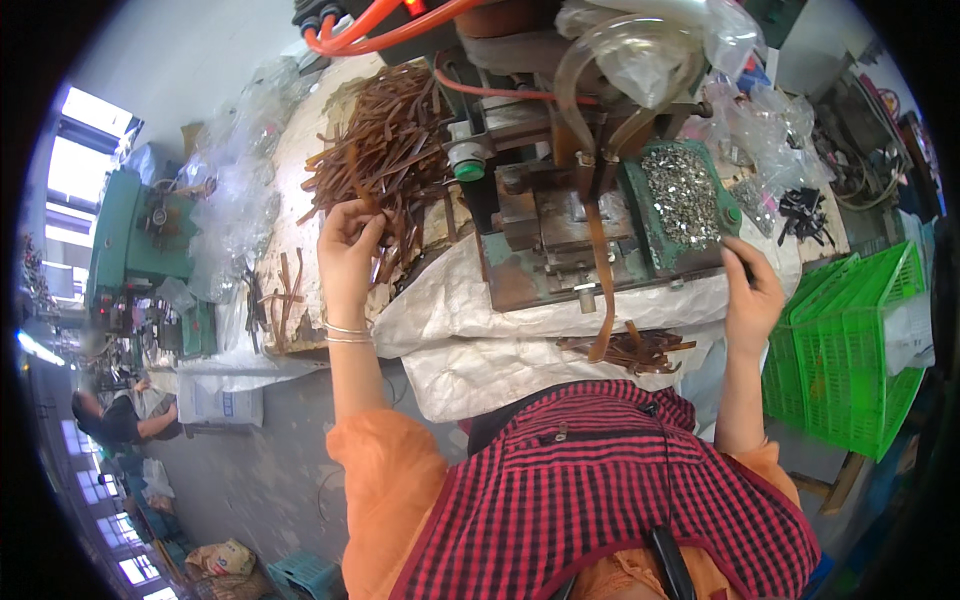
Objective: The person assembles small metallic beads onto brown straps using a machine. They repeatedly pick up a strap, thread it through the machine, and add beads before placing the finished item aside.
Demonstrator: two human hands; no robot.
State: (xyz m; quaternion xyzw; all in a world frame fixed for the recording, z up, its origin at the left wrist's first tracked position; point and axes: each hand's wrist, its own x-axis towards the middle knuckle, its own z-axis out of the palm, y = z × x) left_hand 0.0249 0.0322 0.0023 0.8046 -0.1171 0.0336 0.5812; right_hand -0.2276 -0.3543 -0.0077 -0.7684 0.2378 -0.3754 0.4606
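Note:
My left hand (350, 250) is at the near side of a heap of brown flat strips (385, 140). Its thumb and fingers are pinched together on one brown strip, which rises from the fingertips. My right hand (752, 295) is beside the near right corner of a green tray (655, 225) of small shiny metal pieces (682, 190). Its fingers are partly bent and apart, with nothing visible between them. Between my hands stands a metal press (545, 215). A long brown strip (602, 270) hangs from its middle over the front edge.
More brown strips (635, 350) lie on white sheeting (450, 365) before me. A green button (733, 215) is close to my right hand. Green plastic crates (850, 350) stand at the right. Clear tubes (570, 90) and orange hoses (380, 25) hang above the press.

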